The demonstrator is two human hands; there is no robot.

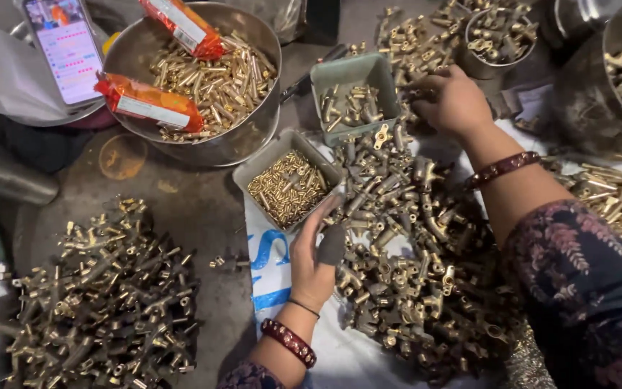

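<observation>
Left hand: the left hand (316,261) is held at the near edge of the central heap of brass valve bodies (412,252), fingers curled, a dark cover being worn on the thumb; whether a part is pinched cannot be told. A maroon bangle (289,342) and a thin black band are worn at this wrist.
Central heap: the brass valve bodies are spread over a white sack with blue print (275,277).
Small tray: a grey square tray of small brass pins (287,186) is set just beyond the left fingertips, touching the heap.
Left heap: a second pile of brass fittings (102,295) is laid on the bare floor, well apart from the hand.
Right hand: the right hand (455,101) is stretched across the heap, closed loosely over fittings at its far edge; the grasp itself is hidden.
Green tray: a green tray of brass parts (354,94) is placed just beside the right hand.
Far left: a steel bowl of brass pins (210,79) carries two orange snack packets (149,103), beside a lit phone (62,47).
</observation>
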